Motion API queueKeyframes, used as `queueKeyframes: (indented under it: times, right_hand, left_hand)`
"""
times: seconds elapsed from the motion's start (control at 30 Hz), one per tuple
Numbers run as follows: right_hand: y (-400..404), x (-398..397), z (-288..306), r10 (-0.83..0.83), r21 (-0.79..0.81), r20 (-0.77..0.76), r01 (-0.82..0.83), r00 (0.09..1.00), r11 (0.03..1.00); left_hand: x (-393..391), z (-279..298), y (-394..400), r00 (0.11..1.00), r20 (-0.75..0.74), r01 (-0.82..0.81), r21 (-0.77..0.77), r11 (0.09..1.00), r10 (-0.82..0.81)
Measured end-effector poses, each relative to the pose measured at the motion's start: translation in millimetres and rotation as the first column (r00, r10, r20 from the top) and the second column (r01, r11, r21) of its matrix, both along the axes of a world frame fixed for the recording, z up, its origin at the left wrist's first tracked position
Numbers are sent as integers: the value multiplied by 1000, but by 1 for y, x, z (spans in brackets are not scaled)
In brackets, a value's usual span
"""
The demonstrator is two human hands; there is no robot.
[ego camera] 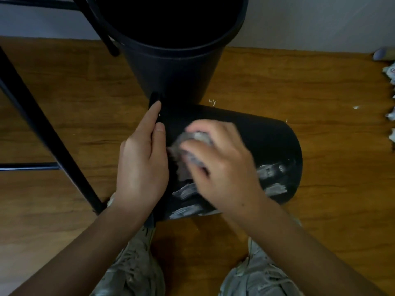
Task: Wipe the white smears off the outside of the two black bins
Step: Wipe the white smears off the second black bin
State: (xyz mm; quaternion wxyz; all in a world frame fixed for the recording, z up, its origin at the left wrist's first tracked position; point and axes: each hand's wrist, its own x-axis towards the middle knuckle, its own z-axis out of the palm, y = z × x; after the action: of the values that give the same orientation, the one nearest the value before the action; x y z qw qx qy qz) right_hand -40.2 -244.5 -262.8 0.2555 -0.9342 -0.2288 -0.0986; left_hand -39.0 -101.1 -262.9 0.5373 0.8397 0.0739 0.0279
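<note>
Wooden floor (277, 82) under everything, warm brown, with a pale wall (299, 22) behind. Right hand (222, 165) is blurred, fingers curled around a crumpled grey cloth (188, 146), that grip pressed against the side of the fallen bin (267, 142). Left hand (141, 165) clamps the rim of that same bin, thumb on the outer wall, forefinger stretched along the edge. The bin lies on its side on the floor, between the person's knees, base pointing right. White smears (271, 178) streak its lower flank, both near the base and under the right wrist. Just behind, touching or nearly so, the second bin (175, 69) stands upright, mouth open. Black chair legs (42, 124) slant across the left. Crumpled white scraps (391, 75) line the far right edge.
</note>
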Motion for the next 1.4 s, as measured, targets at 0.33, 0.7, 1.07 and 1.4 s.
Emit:
queueKeyframes:
  times: [0.33,0.7,1.07,1.4]
  right_hand:
    - [-41,20,-5,-330,33,-12,330,944,943]
    - [-33,18,-2,-211,0,-31,211,977,978]
    - [-6,-10,-2,53,10,19,-53,998,999]
    - [15,9,2,61,8,48,-61,997,998]
  left_hand:
    - [4,5,-4,999,-25,-29,-39,999,28]
    - [4,4,-3,999,-28,-16,-63,998,15]
    - [2,0,-1,1000,1,-2,-49,999,2]
    - [2,-2,0,999,-39,21,-78,997,-24]
